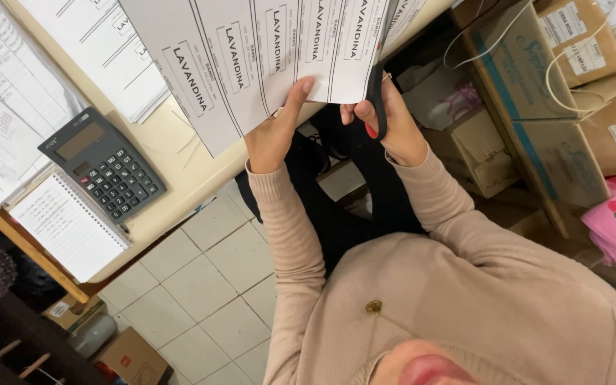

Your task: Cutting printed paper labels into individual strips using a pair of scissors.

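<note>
A large white sheet of printed labels (265,43), thin and flat with black ruled lines dividing it into tall narrow strips, is held out over the edge of the pale beige table (172,153) and above the person's lap. The left hand (276,132) grips the sheet's lower edge, thumb pressed flat on top of the paper and the other fingers tucked beneath it. The right hand (393,125) is closed through the handles of a pair of scissors (376,100), dark at the grip with a strip of red showing along the inner edge; the blades run up along one of the ruled lines near the sheet's right side, and whether they are parted cannot be told. Both arms wear a soft ribbed knit sweater in dusty pink. On the table to the left lies a dark grey calculator (103,164) with a slanted display and rows of small square keys, beside a spiral-bound notebook (65,224) of lined paper and stacks of more printed sheets (101,50). To the right stand brown cardboard boxes (536,93) with white stickers and loose white string. Below is a floor of pale square tiles (212,292).
</note>
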